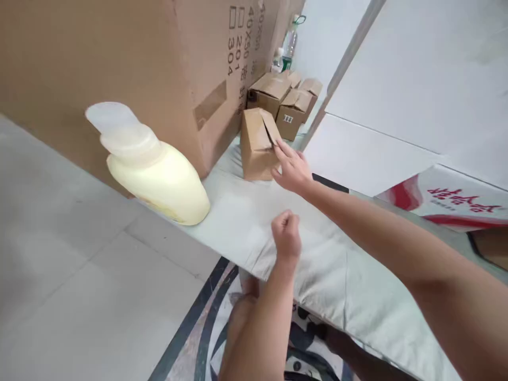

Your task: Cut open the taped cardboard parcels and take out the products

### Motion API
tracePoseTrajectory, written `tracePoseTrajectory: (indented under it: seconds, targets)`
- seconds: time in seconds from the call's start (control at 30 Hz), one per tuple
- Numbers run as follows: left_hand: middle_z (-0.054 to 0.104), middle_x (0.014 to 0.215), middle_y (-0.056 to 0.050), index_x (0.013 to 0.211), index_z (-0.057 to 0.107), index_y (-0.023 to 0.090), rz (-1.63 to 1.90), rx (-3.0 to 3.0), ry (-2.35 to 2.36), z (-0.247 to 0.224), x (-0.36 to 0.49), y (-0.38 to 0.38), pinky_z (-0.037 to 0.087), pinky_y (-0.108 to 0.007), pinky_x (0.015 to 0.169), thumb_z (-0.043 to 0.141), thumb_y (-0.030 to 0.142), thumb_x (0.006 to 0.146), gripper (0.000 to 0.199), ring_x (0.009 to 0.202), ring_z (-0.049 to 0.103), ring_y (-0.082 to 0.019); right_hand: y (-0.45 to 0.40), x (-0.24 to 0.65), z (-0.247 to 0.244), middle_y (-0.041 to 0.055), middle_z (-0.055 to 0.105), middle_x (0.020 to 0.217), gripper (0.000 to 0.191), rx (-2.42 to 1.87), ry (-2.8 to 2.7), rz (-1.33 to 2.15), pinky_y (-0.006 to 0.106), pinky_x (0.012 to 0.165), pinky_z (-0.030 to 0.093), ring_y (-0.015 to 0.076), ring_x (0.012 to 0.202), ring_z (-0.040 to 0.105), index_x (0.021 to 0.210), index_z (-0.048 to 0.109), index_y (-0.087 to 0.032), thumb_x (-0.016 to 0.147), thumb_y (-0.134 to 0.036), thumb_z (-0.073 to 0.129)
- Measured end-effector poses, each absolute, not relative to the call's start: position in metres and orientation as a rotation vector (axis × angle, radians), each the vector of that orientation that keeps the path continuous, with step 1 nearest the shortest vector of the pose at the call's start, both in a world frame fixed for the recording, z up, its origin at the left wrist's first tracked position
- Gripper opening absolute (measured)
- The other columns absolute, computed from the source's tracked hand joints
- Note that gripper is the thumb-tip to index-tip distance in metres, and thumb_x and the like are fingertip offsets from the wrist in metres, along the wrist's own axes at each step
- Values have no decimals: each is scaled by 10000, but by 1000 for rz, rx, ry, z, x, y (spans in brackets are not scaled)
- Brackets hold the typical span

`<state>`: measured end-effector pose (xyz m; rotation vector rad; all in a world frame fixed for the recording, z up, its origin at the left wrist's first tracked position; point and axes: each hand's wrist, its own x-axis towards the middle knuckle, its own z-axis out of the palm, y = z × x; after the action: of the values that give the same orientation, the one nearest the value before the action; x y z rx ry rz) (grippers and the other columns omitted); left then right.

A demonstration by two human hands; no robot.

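Your right forearm (381,246) reaches toward the large printed carton (174,79); beside that, your right hand (293,168), unclenched, touches the small carton (257,160), perhaps steadying its top flap (271,126); your left hand (287,236) is clenched.

The fisted left hand (286,235) hides its palm, and the top edge crops the large carton (130,69).

The bare left forearm (268,317) reaches up from below, its left hand (286,235) curled into a fist. The bare right arm (389,241) stretches farther forward, its right hand (293,168) with fingers extended, thumb apart.
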<state>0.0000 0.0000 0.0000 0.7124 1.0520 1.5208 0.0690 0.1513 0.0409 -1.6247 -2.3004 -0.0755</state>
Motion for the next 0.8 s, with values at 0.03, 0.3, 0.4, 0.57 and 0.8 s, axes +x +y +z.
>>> tracePoseTrajectory:
  seconds: [0.03,0.3,0.4,0.57,0.8]
  targets:
    - [204,555,61,549,249,247,1574,685,1073,1,-5,1,184,-278,538,527,256,728,330,562,213,-113,130,87,38,208,366,1702,642,-1588,-2297,-112,578,1235,368,330,1573,411,1547,503,-98,934,-286,527]
    - [417,778,30,785,466,227,1808,641,1206,-1,-15,5,394,-275,742,574,285,812,126,749,435,-146,-94,241,8,139,516,1627,551,-1404,-2095,-271,554,1221,387,316,1530,482,1584,473,-285,1033,-285,449]
    - [601,984,-34,939,560,227,1539,880,1062,-4,0,0,453,-352,942,601,333,849,145,1002,586,-209,-179,286,-13,135,515,1625,499,-1629,-1797,-244,561,1220,405,340,1503,507,1505,570,-261,1034,-343,430]
    - [588,1511,-115,1279,608,260,983,1351,580,-4,43,-18,355,-478,1230,628,469,915,420,1466,485,-315,-255,331,-47,191,539,1555,643,-2004,-930,-89,612,1186,427,382,1453,529,1512,514,-188,966,-519,440]
    - [616,1447,-135,1365,585,237,844,1442,448,-14,85,-28,447,-461,1178,721,472,849,583,1375,552,-322,-231,383,-69,227,518,1506,697,-2295,-835,-124,611,1201,385,378,1467,461,1449,559,-153,862,-514,457]
